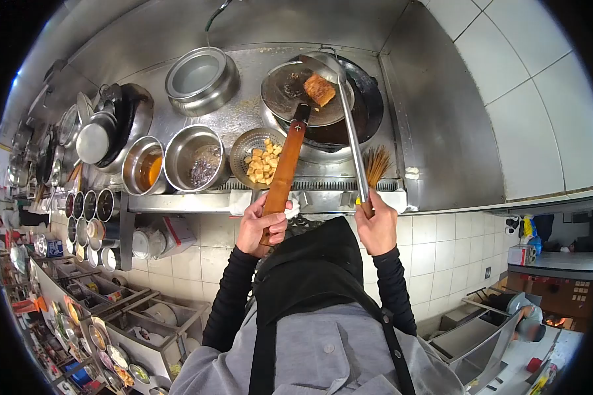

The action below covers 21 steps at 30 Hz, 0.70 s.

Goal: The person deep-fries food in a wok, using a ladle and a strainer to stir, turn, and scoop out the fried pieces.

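Note:
My left hand is wrapped round the wooden handle of a skimmer, whose round, flat head is over the wok. A browned block of food lies on the skimmer head. A bit of white cloth shows beside my left fingers. My right hand grips the lower end of a long metal ladle. The ladle's bowl is at the far side of the skimmer head, next to the brown block. Dark liquid shows in the wok below.
Left of the skimmer handle, a perforated strainer holds golden cubes. Farther left stand two steel pots, one with purplish bits, the other with orange liquid. A lidded pot sits behind. A bamboo brush is beside the ladle.

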### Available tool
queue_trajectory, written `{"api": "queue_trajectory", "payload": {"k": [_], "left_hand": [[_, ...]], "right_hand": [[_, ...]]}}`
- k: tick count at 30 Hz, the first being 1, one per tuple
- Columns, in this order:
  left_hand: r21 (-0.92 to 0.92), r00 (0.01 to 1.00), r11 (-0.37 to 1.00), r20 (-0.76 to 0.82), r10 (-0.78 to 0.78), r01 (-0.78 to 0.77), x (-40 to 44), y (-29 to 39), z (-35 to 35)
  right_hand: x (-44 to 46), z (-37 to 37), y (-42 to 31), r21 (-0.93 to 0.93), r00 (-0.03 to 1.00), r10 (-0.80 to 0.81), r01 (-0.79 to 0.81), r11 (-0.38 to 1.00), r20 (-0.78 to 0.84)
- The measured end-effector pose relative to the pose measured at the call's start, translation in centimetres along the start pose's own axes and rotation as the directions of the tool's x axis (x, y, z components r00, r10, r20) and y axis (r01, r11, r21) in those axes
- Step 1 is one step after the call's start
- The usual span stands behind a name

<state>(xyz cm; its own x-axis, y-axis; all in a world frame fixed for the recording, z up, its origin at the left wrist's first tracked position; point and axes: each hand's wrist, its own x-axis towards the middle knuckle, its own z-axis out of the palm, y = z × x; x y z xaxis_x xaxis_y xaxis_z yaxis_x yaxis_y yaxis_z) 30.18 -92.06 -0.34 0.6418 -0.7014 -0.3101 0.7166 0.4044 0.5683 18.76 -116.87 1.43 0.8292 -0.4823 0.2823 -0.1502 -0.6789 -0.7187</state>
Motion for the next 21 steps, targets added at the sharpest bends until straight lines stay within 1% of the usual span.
{"api": "queue_trajectory", "payload": {"k": [2,4,5,7,10,11,12,13,14,15,16,19,20,21], "left_hand": [[-0.012,1.000,1.000,0.008,0.008,-0.008,-0.6,-0.1,-1.0],[0.037,1.000,0.999,0.015,0.011,-0.012,-0.9,0.3,-1.2],[0.058,1.000,0.998,0.022,0.014,-0.016,-0.8,0.4,-1.2],[0.170,0.999,0.985,-0.008,0.032,-0.030,-1.1,1.3,1.1],[0.361,0.997,0.930,-0.011,0.071,-0.062,-1.4,1.7,2.1],[0.427,0.996,0.901,-0.003,0.087,-0.078,-1.3,1.9,2.1],[0.484,0.995,0.873,-0.030,0.090,-0.064,-1.1,2.4,1.8],[0.435,0.999,0.900,-0.009,0.048,-0.039,-0.8,2.9,1.1],[0.382,1.000,0.924,0.006,0.008,-0.009,-0.5,3.5,0.3],[0.329,0.999,0.944,0.022,-0.029,0.020,-0.5,3.8,-0.1],[0.192,0.999,0.981,0.036,-0.013,0.006,-0.8,3.5,-0.2],[-0.048,0.998,0.998,0.054,0.040,-0.038,-1.8,2.5,-1.6],[-0.085,0.997,0.995,0.057,0.053,-0.048,-2.3,2.0,-2.5],[-0.079,0.997,0.995,0.040,0.059,-0.056,-2.8,1.4,-3.2]], "right_hand": [[0.6,-0.2,-0.7,-0.019,0.999,0.028,-0.027,0.999,0.023],[2.0,-0.8,-1.5,-0.048,0.998,0.057,-0.055,0.997,0.028],[3.0,-1.4,-1.9,-0.080,0.999,0.026,-0.023,0.997,0.035],[4.9,-1.9,-2.2,-0.127,0.999,-0.025,0.021,0.992,-0.029],[7.5,-1.7,-1.4,-0.153,0.996,0.084,-0.079,0.985,0.028],[7.8,-2.0,-3.3,0.129,0.911,0.366,-0.393,0.911,0.189],[7.7,-1.5,-2.7,0.358,0.884,0.392,-0.463,0.811,0.255],[7.7,-1.0,-2.0,0.552,0.856,0.393,-0.516,0.655,0.335],[7.6,-1.2,-2.0,0.636,0.823,0.397,-0.567,0.523,0.407],[7.7,-1.6,-2.1,0.698,0.787,0.388,-0.610,0.375,0.479],[7.6,-1.7,-1.9,0.734,0.749,0.369,-0.645,0.214,0.551],[7.2,0.5,2.1,0.698,0.666,0.216,-0.703,-0.137,0.714],[6.7,0.5,1.9,0.646,0.632,0.132,-0.745,-0.165,0.763],[6.2,0.9,2.1,0.633,0.624,0.112,-0.749,-0.196,0.773]]}}
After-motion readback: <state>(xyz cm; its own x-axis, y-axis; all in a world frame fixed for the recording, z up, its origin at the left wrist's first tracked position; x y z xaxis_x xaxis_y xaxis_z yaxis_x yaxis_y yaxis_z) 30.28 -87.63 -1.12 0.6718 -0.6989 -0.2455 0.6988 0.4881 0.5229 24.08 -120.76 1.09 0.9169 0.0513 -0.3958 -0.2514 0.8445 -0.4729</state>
